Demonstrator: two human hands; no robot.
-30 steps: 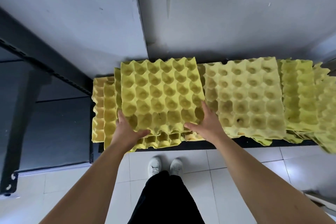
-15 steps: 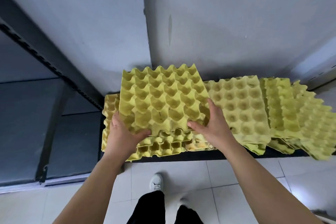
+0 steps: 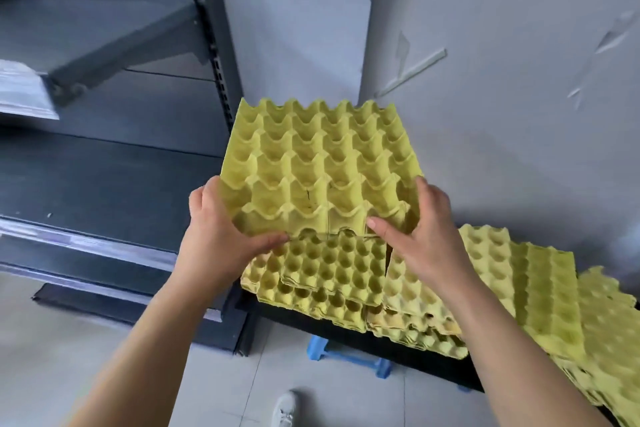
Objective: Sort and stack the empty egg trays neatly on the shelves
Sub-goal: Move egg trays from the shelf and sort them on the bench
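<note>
I hold a yellow egg tray in the air, tilted up towards me. My left hand grips its near left corner, thumb on top. My right hand grips its near right corner, thumb across the front edge. Below it, several more yellow egg trays lie in loose overlapping piles on a low black platform, and the piles spread to the right. A dark metal shelf unit stands to the left, its lower shelf bare.
A slotted shelf upright rises between the shelves and the grey wall. A shelf bracket slants under an upper shelf. A blue plastic object lies under the platform. My white shoe stands on the tiled floor.
Both hands have lifted the top tray off the pile and raised it higher. My view has swung left and up, so the shelf unit now fills the left side.
</note>
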